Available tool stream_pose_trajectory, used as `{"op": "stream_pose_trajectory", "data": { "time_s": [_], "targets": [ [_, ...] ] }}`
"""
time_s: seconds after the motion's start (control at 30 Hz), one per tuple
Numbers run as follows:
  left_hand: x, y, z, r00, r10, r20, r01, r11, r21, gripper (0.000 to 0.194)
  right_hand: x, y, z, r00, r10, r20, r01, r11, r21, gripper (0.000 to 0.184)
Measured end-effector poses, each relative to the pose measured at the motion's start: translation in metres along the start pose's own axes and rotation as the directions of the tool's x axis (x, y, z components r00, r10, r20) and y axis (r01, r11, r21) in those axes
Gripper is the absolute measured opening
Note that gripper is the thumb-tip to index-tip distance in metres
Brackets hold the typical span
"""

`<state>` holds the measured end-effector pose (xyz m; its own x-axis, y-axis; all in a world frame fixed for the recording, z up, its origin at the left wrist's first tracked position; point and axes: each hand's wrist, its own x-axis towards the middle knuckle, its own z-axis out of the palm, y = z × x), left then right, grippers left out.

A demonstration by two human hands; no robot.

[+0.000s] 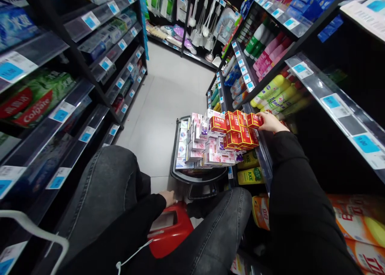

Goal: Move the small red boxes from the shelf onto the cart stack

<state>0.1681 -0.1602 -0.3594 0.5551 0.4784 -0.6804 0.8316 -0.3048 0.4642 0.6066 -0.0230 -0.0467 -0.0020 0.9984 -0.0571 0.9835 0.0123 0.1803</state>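
My right hand [272, 122] reaches forward and grips a small red box [254, 120] at the top right of a stack of red boxes [237, 132]. That stack sits with pink and white boxes [200, 144] in a dark cart basket [180, 174] on the aisle floor. My left hand [167, 197] rests low between my knees, fingers curled on the edge of a red stool [170, 229] that I sit on. Black sleeves cover both arms.
Shelves line both sides of a narrow aisle: toothpaste boxes [33, 98] on the left, yellow and pink bottles [273, 88] on the right, AXE bottles [249, 175] low down. Brushes hang at the far end. A white cart handle [36, 231] shows at bottom left.
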Motion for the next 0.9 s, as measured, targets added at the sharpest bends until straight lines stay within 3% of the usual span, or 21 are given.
{"op": "stream_pose_trajectory", "data": {
  "time_s": [0.2,0.4,0.9],
  "targets": [
    [0.011,-0.008,0.009,0.999,-0.035,0.034,0.034,0.999,0.038,0.059,0.035,0.0,0.013,0.999,0.038,-0.023,-0.039,0.999,-0.03,0.074],
    [0.022,-0.013,0.016,0.997,-0.051,0.054,0.049,0.998,0.041,0.061,0.059,0.01,0.029,0.999,0.018,0.027,-0.017,0.999,-0.039,0.073],
    [0.033,-0.015,0.022,0.989,-0.077,0.125,0.07,0.996,0.064,0.059,0.065,0.016,0.033,0.994,0.041,0.099,-0.036,0.998,-0.044,0.08]
  ]
}}
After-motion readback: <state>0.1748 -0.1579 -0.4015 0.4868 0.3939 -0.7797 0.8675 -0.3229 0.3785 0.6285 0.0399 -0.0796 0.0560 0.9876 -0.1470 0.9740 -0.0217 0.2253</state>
